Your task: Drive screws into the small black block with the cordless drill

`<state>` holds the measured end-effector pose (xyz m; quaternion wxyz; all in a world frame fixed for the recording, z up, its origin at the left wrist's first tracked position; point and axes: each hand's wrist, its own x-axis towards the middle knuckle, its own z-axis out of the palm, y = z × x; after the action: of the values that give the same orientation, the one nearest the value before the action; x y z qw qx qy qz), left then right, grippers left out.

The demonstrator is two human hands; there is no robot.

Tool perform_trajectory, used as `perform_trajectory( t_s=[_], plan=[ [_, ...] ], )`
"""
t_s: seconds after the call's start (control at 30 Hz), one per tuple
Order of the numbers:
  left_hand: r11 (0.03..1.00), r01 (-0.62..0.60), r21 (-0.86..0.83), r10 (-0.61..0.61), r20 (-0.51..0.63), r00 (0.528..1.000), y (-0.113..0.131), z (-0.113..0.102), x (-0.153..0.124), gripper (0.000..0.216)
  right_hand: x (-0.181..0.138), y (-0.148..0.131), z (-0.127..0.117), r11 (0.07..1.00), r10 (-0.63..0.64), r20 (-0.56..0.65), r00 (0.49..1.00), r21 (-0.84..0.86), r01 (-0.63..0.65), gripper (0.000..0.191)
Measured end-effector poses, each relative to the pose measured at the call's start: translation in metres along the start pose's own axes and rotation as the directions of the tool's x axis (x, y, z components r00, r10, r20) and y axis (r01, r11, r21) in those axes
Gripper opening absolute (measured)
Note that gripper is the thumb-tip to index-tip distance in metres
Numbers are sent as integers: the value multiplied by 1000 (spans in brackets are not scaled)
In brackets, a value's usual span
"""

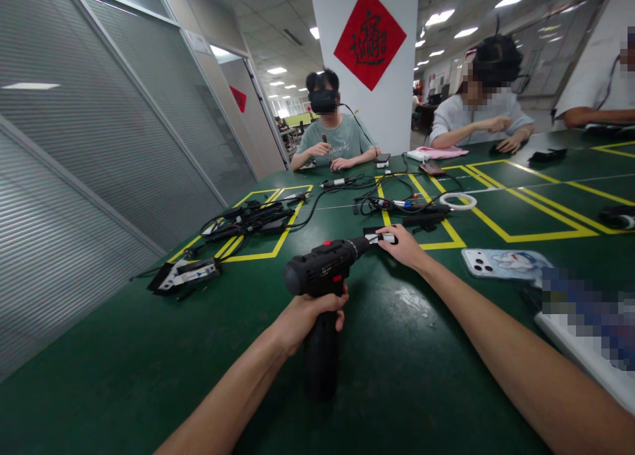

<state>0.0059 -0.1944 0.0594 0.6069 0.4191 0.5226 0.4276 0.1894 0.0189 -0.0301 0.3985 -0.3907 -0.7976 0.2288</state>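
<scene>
Centre frame: the left hand (310,313) clenches the drill (322,270) by its grip, nose aimed at a small black part (380,235) — the right hand (404,243) pinches it down, seemingly to steady it.

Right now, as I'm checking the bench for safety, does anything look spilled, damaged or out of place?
Nothing looks broken. Loose cables lie tangled across the yellow tape lines mid-table, and a pale smear marks the green table beside the right forearm; spill or glare, I cannot tell.
</scene>
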Motion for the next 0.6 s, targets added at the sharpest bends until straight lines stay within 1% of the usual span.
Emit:
perform_trajectory(
  t_s=[0.6],
  plan=[
    [1000,-4,18,4,3,1000,-1,-1,-1,25,0,1,0,1000,-2,13,1000,-7,2,28]
  ],
)
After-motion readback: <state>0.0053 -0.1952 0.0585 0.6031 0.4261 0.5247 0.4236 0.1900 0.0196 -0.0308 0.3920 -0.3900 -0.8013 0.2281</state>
